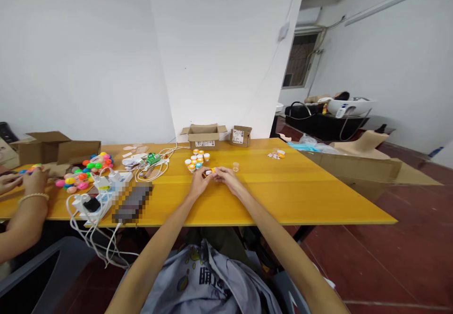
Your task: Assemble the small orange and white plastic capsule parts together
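Close together above the table, my left hand and my right hand both grip one small orange-and-white container. The fingers of both hands are closed around it and hide part of it. Just behind my hands stands a cluster of several small white tubs, with orange or teal lids. A small clear cup stands to the right of my right hand. Farther right lie a loose orange-and-white piece and some small bits, too small to make out.
Two cardboard boxes, one open and one small, stand at the back edge. To the left are a power strip with tangled cables, a pixelated dark object and colourful balls. Another person's hands work at the far left.
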`<move>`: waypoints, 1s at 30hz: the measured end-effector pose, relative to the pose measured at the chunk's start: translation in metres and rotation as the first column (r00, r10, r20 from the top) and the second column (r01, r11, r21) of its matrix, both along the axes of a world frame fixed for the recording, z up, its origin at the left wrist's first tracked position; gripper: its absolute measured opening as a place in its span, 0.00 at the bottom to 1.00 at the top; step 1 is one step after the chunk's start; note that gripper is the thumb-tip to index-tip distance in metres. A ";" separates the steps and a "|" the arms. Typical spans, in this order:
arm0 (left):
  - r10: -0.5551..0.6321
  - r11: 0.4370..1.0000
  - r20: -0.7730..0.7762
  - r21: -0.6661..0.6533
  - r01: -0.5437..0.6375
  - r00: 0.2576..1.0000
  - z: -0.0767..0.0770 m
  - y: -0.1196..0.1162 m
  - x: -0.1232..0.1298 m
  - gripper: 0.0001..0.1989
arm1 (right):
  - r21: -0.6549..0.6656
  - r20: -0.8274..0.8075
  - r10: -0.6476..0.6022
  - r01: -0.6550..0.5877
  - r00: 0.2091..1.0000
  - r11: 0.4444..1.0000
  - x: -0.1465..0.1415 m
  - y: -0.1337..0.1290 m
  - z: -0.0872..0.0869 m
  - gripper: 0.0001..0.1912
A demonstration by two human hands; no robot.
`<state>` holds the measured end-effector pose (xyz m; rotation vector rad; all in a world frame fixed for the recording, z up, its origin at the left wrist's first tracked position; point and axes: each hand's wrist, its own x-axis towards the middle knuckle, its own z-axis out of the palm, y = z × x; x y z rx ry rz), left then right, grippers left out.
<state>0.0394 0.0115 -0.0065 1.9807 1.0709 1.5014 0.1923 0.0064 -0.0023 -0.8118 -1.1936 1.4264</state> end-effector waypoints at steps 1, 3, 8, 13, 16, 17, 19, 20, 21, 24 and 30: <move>-0.003 1.000 -0.012 0.026 0.003 1.000 -0.001 0.001 0.000 0.08 | -0.004 0.008 0.008 -0.008 1.000 1.000 0.000 0.000 0.000 0.21; -0.014 0.997 -0.037 0.074 0.017 0.999 -0.003 0.003 -0.002 0.07 | -0.006 0.016 0.016 -0.016 1.000 1.000 0.001 0.000 0.000 0.22; -0.044 0.992 -0.073 0.112 0.052 0.996 -0.007 0.006 -0.004 0.08 | 0.005 0.018 0.018 -0.018 1.000 1.000 0.001 0.001 -0.001 0.23; -0.041 0.989 -0.101 0.141 0.055 0.994 -0.006 0.004 -0.004 0.09 | -0.011 0.017 0.021 -0.021 1.000 1.000 0.001 0.002 -0.003 0.22; -0.032 0.989 -0.104 0.139 0.046 0.994 -0.006 0.002 -0.003 0.10 | -0.016 0.019 0.022 -0.021 1.000 1.000 0.001 0.003 -0.004 0.21; -0.033 0.991 -0.100 0.129 0.045 0.994 -0.006 0.002 -0.002 0.11 | -0.016 0.020 0.021 -0.021 1.000 1.000 0.001 0.003 -0.004 0.21; -0.033 0.995 -0.078 0.093 0.041 0.996 -0.007 0.003 -0.001 0.13 | -0.014 0.017 0.011 -0.010 1.000 1.000 0.001 0.004 -0.004 0.22; -0.029 0.997 -0.059 0.072 0.033 0.998 -0.008 0.003 -0.001 0.15 | -0.011 0.015 0.003 -0.003 1.000 1.000 0.001 0.004 -0.004 0.22; -0.018 0.999 -0.036 0.049 0.020 0.999 -0.009 0.004 -0.001 0.18 | -0.007 0.012 -0.006 0.006 1.000 1.000 0.000 0.004 -0.005 0.23; 0.020 1.000 0.026 -0.023 -0.020 0.999 -0.009 0.005 0.001 0.19 | -0.001 0.012 -0.022 0.022 1.000 1.000 0.000 0.004 -0.004 0.23; -0.008 0.999 0.005 -0.052 0.008 1.000 -0.005 0.003 0.000 0.09 | -0.010 0.013 -0.021 0.021 1.000 1.000 -0.001 0.002 -0.002 0.23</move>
